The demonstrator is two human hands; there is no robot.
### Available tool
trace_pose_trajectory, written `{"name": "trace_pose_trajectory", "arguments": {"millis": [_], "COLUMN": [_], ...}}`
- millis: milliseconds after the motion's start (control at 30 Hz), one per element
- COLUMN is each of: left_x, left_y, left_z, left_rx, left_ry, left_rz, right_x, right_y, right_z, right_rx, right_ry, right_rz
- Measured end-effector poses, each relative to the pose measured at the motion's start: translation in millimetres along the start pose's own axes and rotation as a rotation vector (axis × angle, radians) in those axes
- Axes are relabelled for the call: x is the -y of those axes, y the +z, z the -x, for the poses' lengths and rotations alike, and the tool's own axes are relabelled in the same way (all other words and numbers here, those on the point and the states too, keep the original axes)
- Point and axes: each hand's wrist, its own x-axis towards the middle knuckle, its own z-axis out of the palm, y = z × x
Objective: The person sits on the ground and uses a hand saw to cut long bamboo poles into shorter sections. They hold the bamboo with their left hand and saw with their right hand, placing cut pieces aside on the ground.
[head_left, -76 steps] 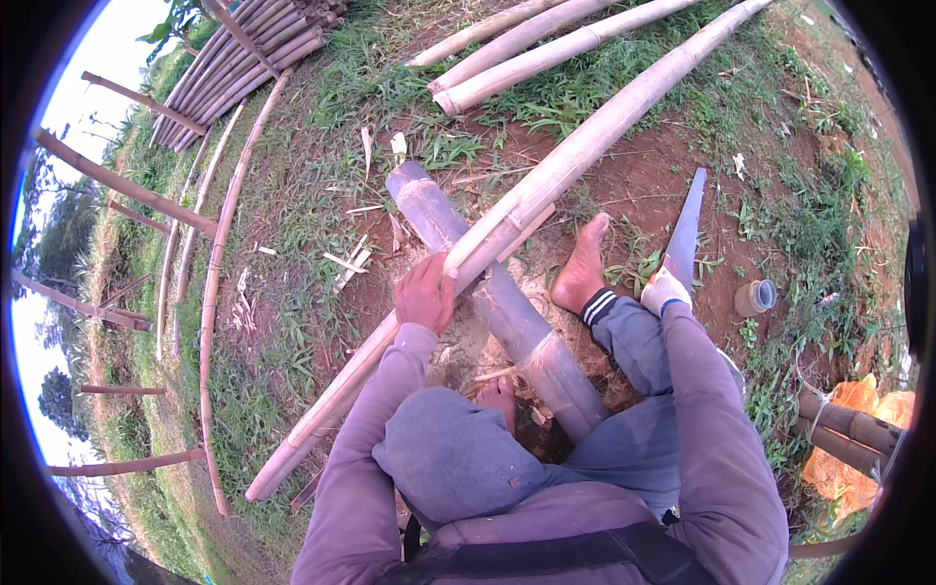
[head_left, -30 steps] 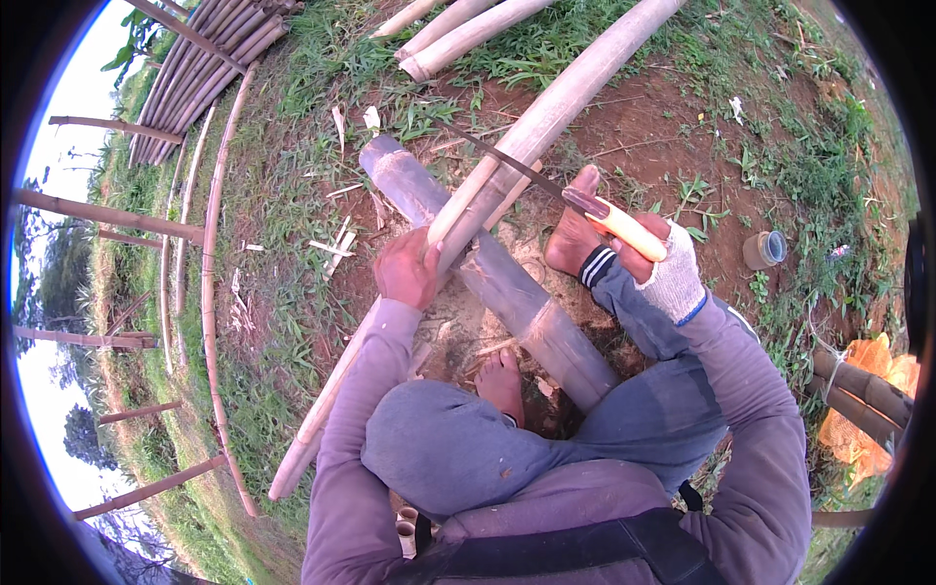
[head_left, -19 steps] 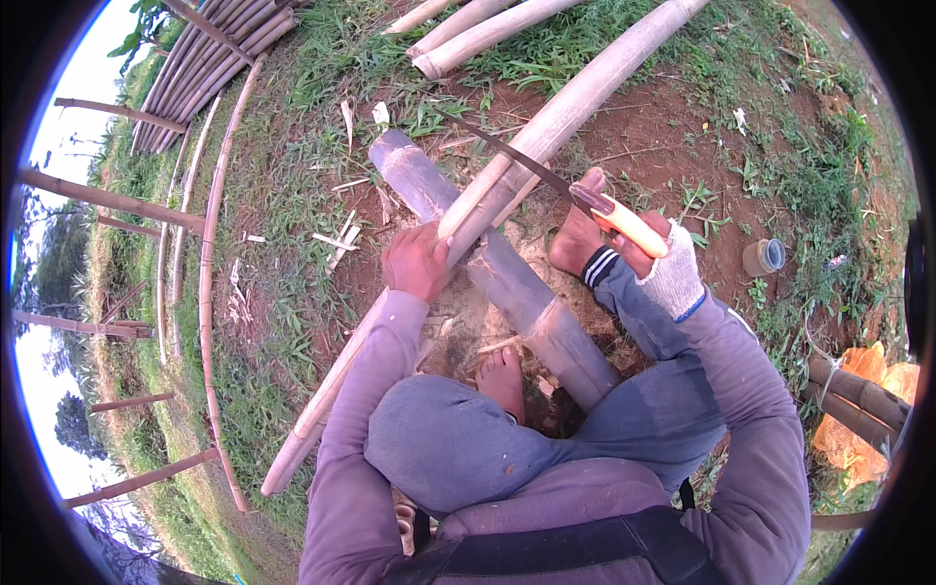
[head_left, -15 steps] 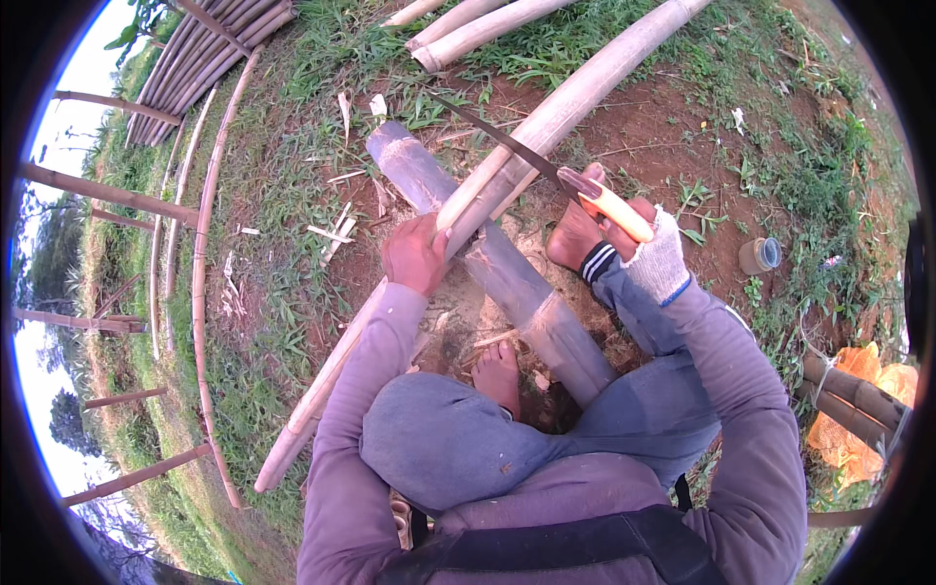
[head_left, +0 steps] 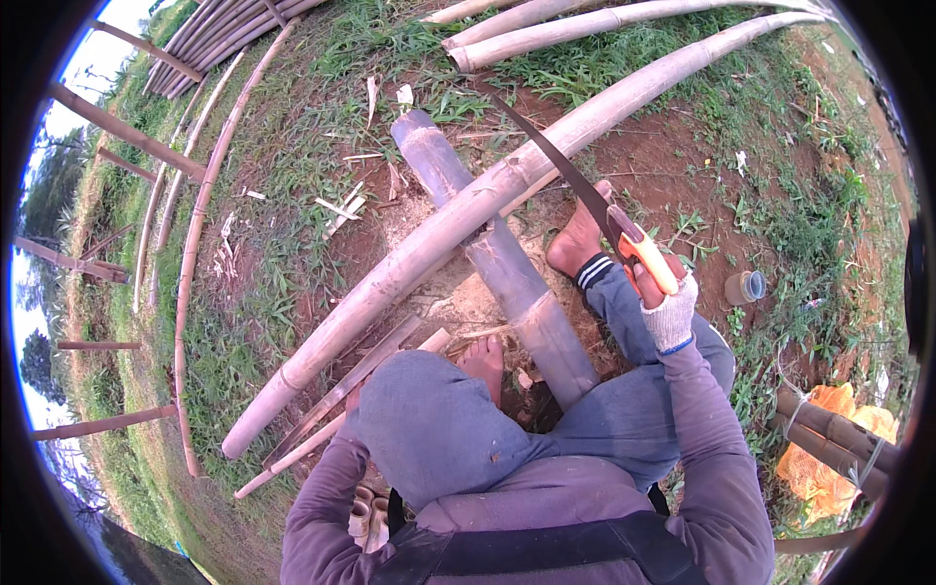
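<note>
My right hand (head_left: pixel 671 297), in a white knit glove that leaves the fingertips bare, is closed round the orange-and-brown handle of a handsaw (head_left: pixel 595 200). The saw's dark curved blade points up and left, its tip beyond a long pale bamboo pole (head_left: pixel 409 255). That pole lies slantwise across a thick greyish bamboo log (head_left: pixel 522 283) on the ground. By my bent knee, my left hand (head_left: pixel 354 398) is mostly hidden, beside a split bamboo length (head_left: pixel 341 385) and a thinner pale strip (head_left: pixel 292 458). Its fingers do not show, so its grip is unclear.
My bare feet (head_left: pixel 483 366) rest either side of the log. Bamboo shavings (head_left: pixel 343 210) lie on the grass. More poles (head_left: pixel 546 37) lie at the far side. A small jar (head_left: pixel 746 287) and an orange net bag (head_left: pixel 829 458) by tied bamboo are at the right.
My left hand has left the pole and drawn back beside my knee. The saw has moved right and nearer, its blade tilted more steeply. The split bamboo now shows apart from the pole.
</note>
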Motion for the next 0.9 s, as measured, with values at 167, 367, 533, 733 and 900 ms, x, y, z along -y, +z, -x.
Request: {"name": "trace_pose_trajectory", "arguments": {"millis": [167,367,533,733,900], "left_x": [33,-66,-66,-23,38], "left_y": [-6,-135,-156,-158,-126], "left_z": [-21,-141,-153,-104,-65], "left_rx": [-0.594,-0.643,-0.316,-0.341,-0.354], "left_ry": [0.276,0.078,0.014,-0.015,-0.088], "left_rz": [-0.005,-0.041,0.099,0.161,0.143], "right_x": [23,42,56,80,106], "right_y": [7,20,12,-4,4], "right_z": [15,28,38,38,52], "right_rx": [-0.108,-0.053,-0.081,-0.032,-0.002], "right_ry": [0.34,0.418,0.525,0.515,0.502], "right_rz": [-0.325,-0.221,-0.311,-0.303,-0.365]}}
